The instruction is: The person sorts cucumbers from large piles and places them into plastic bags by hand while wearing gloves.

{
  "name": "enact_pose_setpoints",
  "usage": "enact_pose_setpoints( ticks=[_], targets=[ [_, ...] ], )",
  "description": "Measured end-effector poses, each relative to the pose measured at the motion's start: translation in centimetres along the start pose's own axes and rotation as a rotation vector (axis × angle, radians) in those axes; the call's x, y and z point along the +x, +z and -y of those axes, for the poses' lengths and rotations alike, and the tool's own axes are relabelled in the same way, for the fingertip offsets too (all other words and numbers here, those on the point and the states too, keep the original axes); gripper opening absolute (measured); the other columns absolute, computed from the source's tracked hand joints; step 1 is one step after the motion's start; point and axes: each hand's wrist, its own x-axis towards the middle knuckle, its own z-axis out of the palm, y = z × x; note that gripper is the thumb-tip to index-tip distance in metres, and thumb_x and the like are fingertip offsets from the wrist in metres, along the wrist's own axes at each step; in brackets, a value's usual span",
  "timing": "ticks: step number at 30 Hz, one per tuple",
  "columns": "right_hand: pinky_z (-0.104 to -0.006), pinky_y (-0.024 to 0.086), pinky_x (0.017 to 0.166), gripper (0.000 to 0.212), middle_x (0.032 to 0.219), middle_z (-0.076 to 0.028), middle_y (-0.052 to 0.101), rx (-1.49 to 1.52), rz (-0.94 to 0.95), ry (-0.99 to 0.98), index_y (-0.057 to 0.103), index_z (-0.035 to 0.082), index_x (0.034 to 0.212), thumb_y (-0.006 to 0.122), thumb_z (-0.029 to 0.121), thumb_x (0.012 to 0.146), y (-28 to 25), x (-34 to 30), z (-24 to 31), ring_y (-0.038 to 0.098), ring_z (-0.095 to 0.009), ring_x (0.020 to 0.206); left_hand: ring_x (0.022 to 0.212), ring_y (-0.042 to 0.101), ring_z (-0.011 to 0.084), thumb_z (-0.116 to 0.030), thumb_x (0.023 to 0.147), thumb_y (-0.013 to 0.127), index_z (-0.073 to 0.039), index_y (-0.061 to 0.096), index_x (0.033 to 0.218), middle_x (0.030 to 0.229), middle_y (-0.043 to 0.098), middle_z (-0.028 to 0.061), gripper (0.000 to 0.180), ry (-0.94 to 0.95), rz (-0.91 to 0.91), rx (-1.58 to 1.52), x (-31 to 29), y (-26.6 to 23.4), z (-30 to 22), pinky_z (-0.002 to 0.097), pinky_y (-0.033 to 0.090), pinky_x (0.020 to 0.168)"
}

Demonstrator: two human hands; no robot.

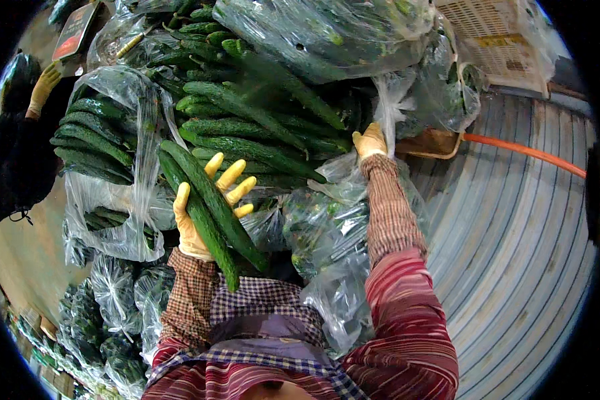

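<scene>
Two long green cucumbers (210,207) lie side by side across the palm of my left hand (203,210), which wears a yellowish glove; thumb on one side, fingers curled up on the other. My right hand (372,141), gloved too, is closed at the gathered neck of a clear plastic bag (395,110); its fingertips are partly hidden. Between and beyond my hands is a pile of loose cucumbers (247,133). A large clear bag full of cucumbers (327,40) lies across the far side of the pile.
An open clear bag of cucumbers (100,140) stands at the left, with several filled bags (117,293) below it. Crumpled bags (333,227) lie before my right arm. An orange hose (527,152) crosses the ribbed metal floor (513,233). Another person's gloved hand (45,87) shows far left.
</scene>
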Motion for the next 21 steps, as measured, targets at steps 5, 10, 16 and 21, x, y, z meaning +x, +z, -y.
enact_pose_setpoints(
  ticks=[5,10,16,21],
  targets=[
    [-0.0383,0.033,0.104,0.072,0.137,-0.028,0.038,0.26,0.076,0.18,0.029,-0.009,0.135,0.062,0.029,0.082,-1.2,0.7,2.8,0.041,-0.037,0.126,0.128,0.033,0.0476,-0.043,0.092,0.046,-0.006,0.017,0.145,0.143,0.024,0.0304,0.071,-0.039,-0.002,-0.021,-1.4,-0.8,0.2,0.0597,0.043,0.093],
    [-0.0245,0.038,0.041,0.022,0.065,0.0,0.049,1.2,0.422,0.046,0.049,0.008,0.087,0.062,0.026,0.084,-6.7,-7.6,-2.2,0.048,-0.009,0.049,0.127,0.034,0.0479,-0.042,0.093,0.045,-0.007,0.013,0.146,0.144,0.022,0.031,0.071,-0.079,0.049,-0.047,-2.2,-0.5,0.5,0.0601,0.043,0.094],
    [-0.0201,0.043,0.042,0.048,0.077,0.0,0.055,1.345,0.598,-0.025,0.046,0.003,0.126,0.064,0.02,0.085,-11.0,-20.7,-3.5,0.051,-0.006,0.052,0.127,0.034,0.0479,-0.043,0.092,0.047,-0.007,0.014,0.146,0.143,0.022,0.0316,0.073,-0.121,0.091,-0.083,-1.5,1.6,2.0,0.06,0.043,0.093],
    [-0.0226,0.046,0.052,0.068,0.085,-0.003,0.055,1.179,0.546,-0.199,0.029,0.004,0.14,0.065,0.016,0.085,-9.5,-21.8,0.3,0.056,-0.011,0.062,0.127,0.035,0.0457,-0.043,0.091,0.048,-0.007,0.017,0.145,0.143,0.025,0.0303,0.073,-0.125,0.084,-0.063,-0.9,2.7,2.8,0.0583,0.044,0.093]
  ],
)
